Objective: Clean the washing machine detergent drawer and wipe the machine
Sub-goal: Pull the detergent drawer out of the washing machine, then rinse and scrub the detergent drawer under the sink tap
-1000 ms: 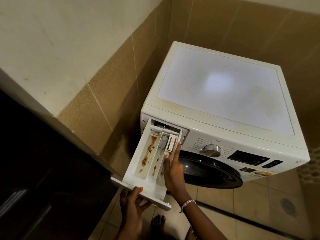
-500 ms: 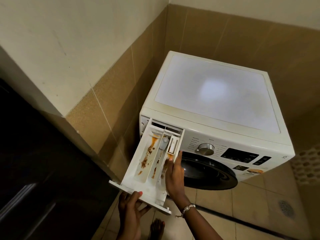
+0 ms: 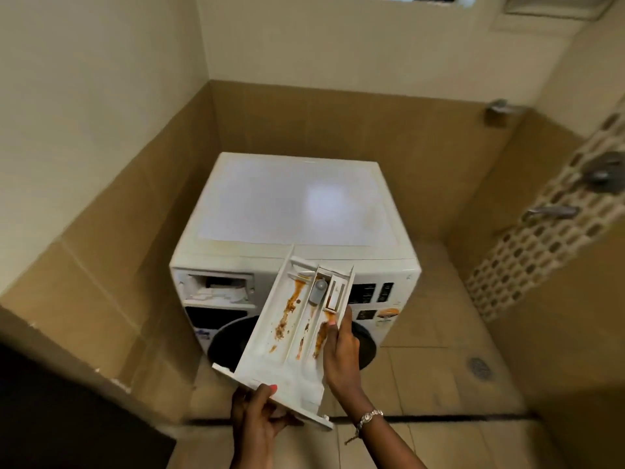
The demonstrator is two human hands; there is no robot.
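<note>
Free of the washing machine, the stained drawer is gripped between the left hand, curled on its front lip, and the right hand, clasping its side; tilting could slip it loose.

Around me: cream wall above tan wall tiles, a mosaic strip slanting down the wall to my right with blurred metal taps on it, a round floor drain set in the tiled floor near that wall, and a dark slab at my lower left.
</note>
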